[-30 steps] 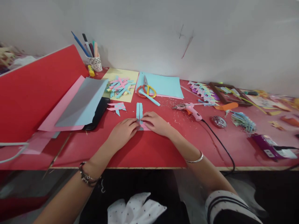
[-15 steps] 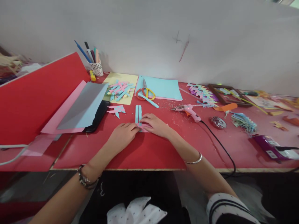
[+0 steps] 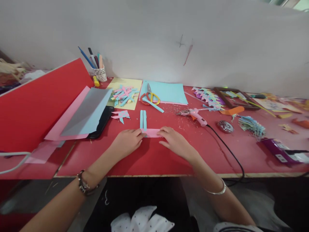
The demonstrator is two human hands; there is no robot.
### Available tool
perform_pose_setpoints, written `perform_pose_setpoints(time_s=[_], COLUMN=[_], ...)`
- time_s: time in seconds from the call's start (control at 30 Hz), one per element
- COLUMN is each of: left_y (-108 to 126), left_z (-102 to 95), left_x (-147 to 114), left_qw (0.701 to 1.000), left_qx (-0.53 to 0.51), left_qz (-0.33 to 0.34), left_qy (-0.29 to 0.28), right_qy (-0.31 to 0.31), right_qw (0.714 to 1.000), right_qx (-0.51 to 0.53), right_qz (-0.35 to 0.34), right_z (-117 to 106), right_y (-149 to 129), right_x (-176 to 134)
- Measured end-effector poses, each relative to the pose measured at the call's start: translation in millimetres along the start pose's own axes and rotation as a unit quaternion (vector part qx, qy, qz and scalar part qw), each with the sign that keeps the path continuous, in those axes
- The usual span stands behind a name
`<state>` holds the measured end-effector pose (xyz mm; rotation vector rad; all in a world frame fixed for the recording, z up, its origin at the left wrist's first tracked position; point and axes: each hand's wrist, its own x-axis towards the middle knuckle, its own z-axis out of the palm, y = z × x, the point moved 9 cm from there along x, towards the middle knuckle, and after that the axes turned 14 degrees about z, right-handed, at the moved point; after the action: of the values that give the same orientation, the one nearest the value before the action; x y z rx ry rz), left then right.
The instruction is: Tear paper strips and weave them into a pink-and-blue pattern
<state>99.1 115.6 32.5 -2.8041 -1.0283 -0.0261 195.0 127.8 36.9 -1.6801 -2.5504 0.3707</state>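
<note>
A pink paper strip [image 3: 152,132] lies crosswise on the red tabletop, its left end over the lower part of a folded light-blue paper strip [image 3: 143,119] that points toward the wall. My left hand [image 3: 127,140] pinches the crossing of the two strips, its fingertips partly hiding the joint. Over at the pink strip's far right end, my right hand [image 3: 174,141] holds the paper between fingers and thumb. Left of the strips sits a small woven pink-and-blue paper piece [image 3: 121,115].
Yellow-and-red-handled scissors [image 3: 150,96] rest on blue sheets [image 3: 171,91]. Beside them, a pile of folded strips [image 3: 124,95] covers a yellow sheet. A pink glue gun [image 3: 193,114] trails its black cord to the right. A black case [image 3: 102,122] and paper sheets [image 3: 84,112] lie left.
My right hand has slid right along the pink strip, away from my left hand, baring the strip's middle. My left hand stays at the crossing.
</note>
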Motion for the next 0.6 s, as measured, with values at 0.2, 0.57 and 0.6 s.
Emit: perform_pose_setpoints(time_s=[0.2,0.57,0.6], left_y=[8.2,10.4,10.8], left_z=[4.0,5.2,4.5], left_x=[-4.6,-8.9,-9.3], left_qw=[0.999,0.999,0.999], left_qx=[0.029,0.027,0.027], left_qz=[0.003,0.004,0.007], left_qy=[0.015,0.026,0.035], right_qy=[0.024,0.023,0.024], right_qw=[0.997,0.990,0.990], right_qx=[-0.039,-0.112,-0.117], right_qz=[0.062,0.082,0.081], right_z=[3.0,-2.1,-2.2], right_y=[7.5,6.2,5.9], right_x=[4.5,5.9,5.2])
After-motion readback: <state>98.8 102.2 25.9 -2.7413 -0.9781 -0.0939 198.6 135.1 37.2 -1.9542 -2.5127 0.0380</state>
